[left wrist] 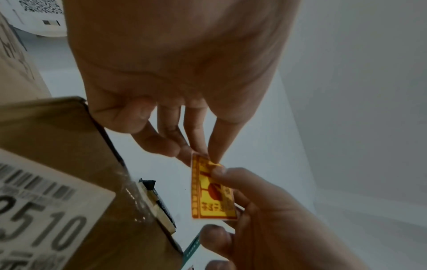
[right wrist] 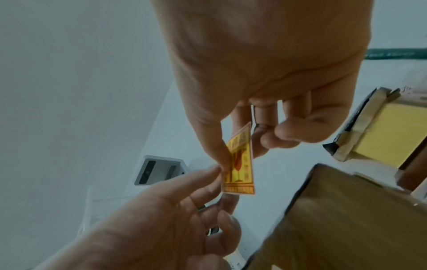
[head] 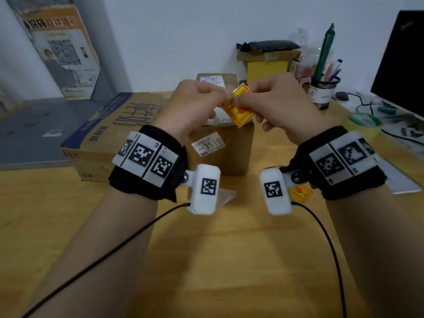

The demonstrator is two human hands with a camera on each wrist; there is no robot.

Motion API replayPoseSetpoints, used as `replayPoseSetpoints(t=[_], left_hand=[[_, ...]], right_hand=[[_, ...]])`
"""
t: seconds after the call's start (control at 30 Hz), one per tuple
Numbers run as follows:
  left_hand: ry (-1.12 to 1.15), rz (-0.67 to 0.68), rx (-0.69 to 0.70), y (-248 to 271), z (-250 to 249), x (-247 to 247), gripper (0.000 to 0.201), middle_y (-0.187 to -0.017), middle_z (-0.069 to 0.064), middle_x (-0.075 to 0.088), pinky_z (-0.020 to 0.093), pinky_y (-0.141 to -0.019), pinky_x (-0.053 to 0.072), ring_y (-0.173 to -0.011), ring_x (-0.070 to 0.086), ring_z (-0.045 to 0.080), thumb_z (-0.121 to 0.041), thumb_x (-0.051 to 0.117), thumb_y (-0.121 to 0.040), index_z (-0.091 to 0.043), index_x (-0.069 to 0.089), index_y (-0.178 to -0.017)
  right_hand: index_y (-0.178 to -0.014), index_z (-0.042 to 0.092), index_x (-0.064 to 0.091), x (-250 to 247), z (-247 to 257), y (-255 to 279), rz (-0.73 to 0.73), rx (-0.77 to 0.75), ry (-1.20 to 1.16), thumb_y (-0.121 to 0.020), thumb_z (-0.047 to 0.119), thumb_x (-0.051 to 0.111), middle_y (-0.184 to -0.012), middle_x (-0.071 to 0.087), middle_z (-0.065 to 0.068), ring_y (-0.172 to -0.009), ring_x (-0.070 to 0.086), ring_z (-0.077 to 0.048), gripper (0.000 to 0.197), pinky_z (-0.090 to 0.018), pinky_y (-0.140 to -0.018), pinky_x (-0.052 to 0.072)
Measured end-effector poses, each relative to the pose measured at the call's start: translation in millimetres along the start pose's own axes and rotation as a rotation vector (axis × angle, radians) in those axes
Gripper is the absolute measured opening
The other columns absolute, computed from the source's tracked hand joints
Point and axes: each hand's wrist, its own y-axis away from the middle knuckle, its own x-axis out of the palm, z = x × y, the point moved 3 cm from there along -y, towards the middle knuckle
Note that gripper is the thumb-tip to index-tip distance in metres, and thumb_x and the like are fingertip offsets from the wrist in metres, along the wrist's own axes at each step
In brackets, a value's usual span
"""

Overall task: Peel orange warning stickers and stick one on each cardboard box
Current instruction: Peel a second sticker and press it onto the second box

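Both hands' grips [head: 195, 104] [head: 278, 104] pinch one orange-and-yellow rectangular sticker [head: 238, 106].

A plain pale wall [head: 183, 31] closes the rear of the space, evenly lit with no strong shadows. A light wooden desk [head: 206, 260] fills the foreground, with grey floor [head: 34, 129] visible past its left edge, where a printed poster board [head: 62, 49] leans against the wall. At the right edge of the desk stand a dark monitor [head: 401, 63] and a mesh pen holder [head: 324, 90] filled with pens, with loose cables [head: 367, 104] lying between them.
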Motion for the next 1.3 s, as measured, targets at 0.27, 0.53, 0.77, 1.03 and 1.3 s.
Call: replayPoseSetpoints(t=[0.27, 0.53, 0.77, 1.03, 1.3], left_hand=[[0.061, -0.118, 0.042, -34, 8, -3, 0.013, -0.082, -0.005, 0.071, 0.010, -0.038, 0.036, -0.052, 0.058, 0.002, -0.021, 0.066, -0.094, -0.024, 0.071, -0.082], [0.053, 0.003, 0.059, -37, 7, -4, 0.026, -0.075, -0.010, 0.077, 0.018, -0.043, 0.034, -0.060, 0.062, 0.006, -0.033, 0.059, -0.097, -0.023, 0.078, -0.082], [0.044, 0.016, 0.087, -33, 4, -3, 0.019, -0.079, -0.010, 0.078, 0.018, -0.045, 0.037, -0.064, 0.065, 0.005, -0.033, 0.066, -0.094, -0.024, 0.077, -0.081], [0.062, 0.030, 0.091, -34, 6, -3, 0.017, -0.077, -0.010, 0.077, 0.018, -0.044, 0.036, -0.068, 0.066, 0.005, -0.031, 0.065, -0.096, -0.024, 0.076, -0.085], [0.073, 0.014, 0.121, -37, 7, -3, 0.022, -0.070, -0.011, 0.071, 0.013, -0.044, 0.037, -0.062, 0.060, 0.001, -0.027, 0.064, -0.097, -0.023, 0.075, -0.078]], right_hand=[[-0.094, 0.017, 0.073, 9, -6, -35, -0.048, 0.090, -0.169, -0.089, 0.029, 0.074, -0.073, 0.070, 0.000, -0.046, 0.054, -0.014, 0.013, -0.021, -0.039, 0.044], [-0.084, 0.021, 0.069, 13, -7, -39, -0.062, 0.000, -0.004, -0.093, 0.016, 0.057, -0.076, 0.068, -0.002, -0.049, 0.059, -0.013, 0.015, -0.021, -0.038, 0.041], [-0.089, 0.019, 0.072, 14, -1, -36, -0.034, -0.045, 0.055, -0.095, 0.018, 0.056, -0.080, 0.068, -0.004, -0.058, 0.057, -0.018, 0.017, -0.024, -0.039, 0.042], [-0.086, 0.025, 0.069, 14, 0, -36, -0.023, -0.046, 0.046, -0.095, 0.017, 0.055, -0.078, 0.066, 0.000, -0.055, 0.056, -0.014, 0.019, -0.022, -0.037, 0.042], [-0.095, 0.023, 0.073, 13, -1, -37, -0.035, -0.027, -0.025, -0.093, 0.014, 0.056, -0.084, 0.069, -0.004, -0.052, 0.055, -0.012, 0.019, -0.024, -0.040, 0.042]])
